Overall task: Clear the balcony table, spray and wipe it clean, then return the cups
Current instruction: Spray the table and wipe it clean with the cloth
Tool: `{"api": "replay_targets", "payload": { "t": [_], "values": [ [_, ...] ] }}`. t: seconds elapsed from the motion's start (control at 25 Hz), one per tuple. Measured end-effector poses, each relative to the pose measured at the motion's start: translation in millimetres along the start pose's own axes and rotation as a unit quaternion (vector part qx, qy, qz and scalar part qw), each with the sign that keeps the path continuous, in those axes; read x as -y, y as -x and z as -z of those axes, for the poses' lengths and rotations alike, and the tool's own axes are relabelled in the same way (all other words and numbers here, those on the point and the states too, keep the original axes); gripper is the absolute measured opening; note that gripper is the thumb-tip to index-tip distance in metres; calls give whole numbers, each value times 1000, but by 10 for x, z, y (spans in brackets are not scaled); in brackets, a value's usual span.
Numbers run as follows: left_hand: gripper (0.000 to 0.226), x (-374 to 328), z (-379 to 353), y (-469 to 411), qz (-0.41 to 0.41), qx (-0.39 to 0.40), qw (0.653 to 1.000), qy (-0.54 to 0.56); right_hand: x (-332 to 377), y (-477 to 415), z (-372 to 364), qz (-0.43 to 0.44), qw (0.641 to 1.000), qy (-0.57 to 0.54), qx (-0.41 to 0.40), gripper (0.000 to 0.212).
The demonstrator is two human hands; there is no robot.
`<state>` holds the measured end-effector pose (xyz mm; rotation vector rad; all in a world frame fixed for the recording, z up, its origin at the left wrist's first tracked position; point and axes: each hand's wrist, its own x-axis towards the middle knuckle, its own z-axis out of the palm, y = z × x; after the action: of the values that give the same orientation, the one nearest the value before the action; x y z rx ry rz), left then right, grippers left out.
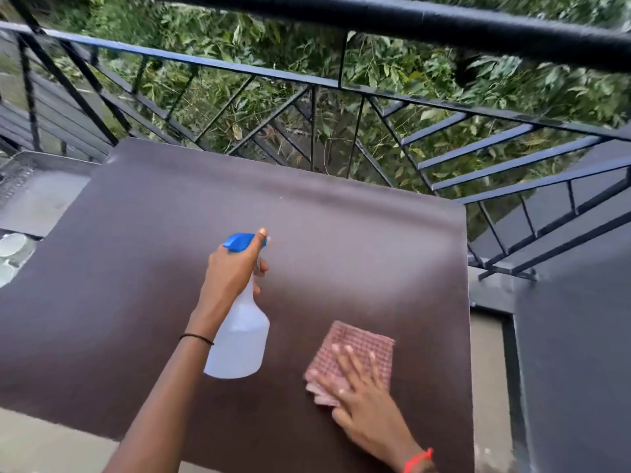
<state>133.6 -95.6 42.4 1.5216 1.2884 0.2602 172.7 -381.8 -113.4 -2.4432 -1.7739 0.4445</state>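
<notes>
Desk (153, 216): brown top. Spray bottle (239, 343): held above desk centre, nozzle away from person; left grip (232, 271) clenched round its neck. Cloth (365, 337): checked, folded, flat on desk near right edge; right grip (362, 397) released, straight fingers pressing it. Step, by judgement: spraying. Next move calls for sweeping cloth across wetted top.

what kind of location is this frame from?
An outdoor balcony, probably upstairs at a home. A black metal railing runs around it, foliage shows through and below the bars, and a brown table stands against the railing.
</notes>
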Motion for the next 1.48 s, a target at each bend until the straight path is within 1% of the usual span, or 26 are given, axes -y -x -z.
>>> {"api": "replay_targets", "payload": {
  "t": [0.08, 0.16, 0.24, 0.28, 0.32, 0.4, 0.48, 0.6, 0.68, 0.72, 0.76, 0.84, 0.92, 1.0, 1.04, 1.12, 1.2, 1.28, 1.36, 1.48],
  "values": [
    [29, 56, 97, 123, -7, 1, 1000, 7, -340, 287, 57, -56, 998, 14, 7, 79],
    [30, 161, 192, 269, -3, 8, 1000, 14, -678, 259, 157, -126, 992, 11, 8, 72],
    [30, 309, 275, 404, 4, 12, 1000, 18, -856, -121, 288, -197, 980, -11, 11, 64],
    [29, 369, 311, 465, 5, 12, 1000, 17, -867, -400, 348, -220, 975, -10, 6, 61],
    [29, 440, 370, 536, 4, 11, 1000, 18, -777, -681, 379, -225, 974, -1, 7, 59],
    [29, 565, 478, 635, 0, 6, 1000, 20, -391, -1135, 358, -192, 981, 6, 16, 57],
    [30, 668, 597, 736, 4, -1, 1000, 16, 183, -1264, 210, -124, 992, 8, 17, 56],
    [27, 778, 784, 859, 5, -15, 1000, 18, 1002, -857, -116, -25, 999, -6, 27, 61],
    [27, 837, 906, 921, -6, -24, 999, 25, 1311, -330, -316, 7, 1000, -12, 15, 64],
    [28, 875, 960, 959, -8, -25, 999, 32, 1373, -15, -410, 4, 1000, -8, 4, 67],
    [28, 909, 1001, 989, -9, -27, 999, 39, 1370, 298, -485, -12, 1000, -6, -5, 70],
    [29, 982, 1048, 1042, -6, -26, 999, 43, 1168, 927, -569, -75, 997, -11, -7, 71],
    [29, 1030, 1051, 1087, -4, -19, 999, 43, 817, 1434, -537, -156, 987, -21, -7, 67],
    [29, 1044, 1033, 1122, -4, -15, 999, 48, 432, 1651, -439, -231, 973, -28, 8, 62],
    [29, 1044, 1020, 1139, -6, -10, 999, 49, 255, 1619, -374, -263, 964, -39, 22, 59],
    [29, 1031, 995, 1167, -10, -1, 999, 53, -31, 1297, -238, -317, 948, -36, 10, 54],
    [33, 1013, 974, 1174, -18, 5, 998, 52, -190, 768, -105, -339, 940, -25, -6, 53],
    [33, 985, 958, 1167, -24, 6, 999, 46, -145, 300, -25, -323, 946, -28, 3, 55],
    [30, 953, 938, 1152, -29, 5, 999, 42, 87, 66, -24, -273, 962, -22, 14, 57],
    [29, 892, 903, 1113, -31, 7, 998, 47, 521, 308, -141, -171, 985, -24, 24, 59]
  ]
}}
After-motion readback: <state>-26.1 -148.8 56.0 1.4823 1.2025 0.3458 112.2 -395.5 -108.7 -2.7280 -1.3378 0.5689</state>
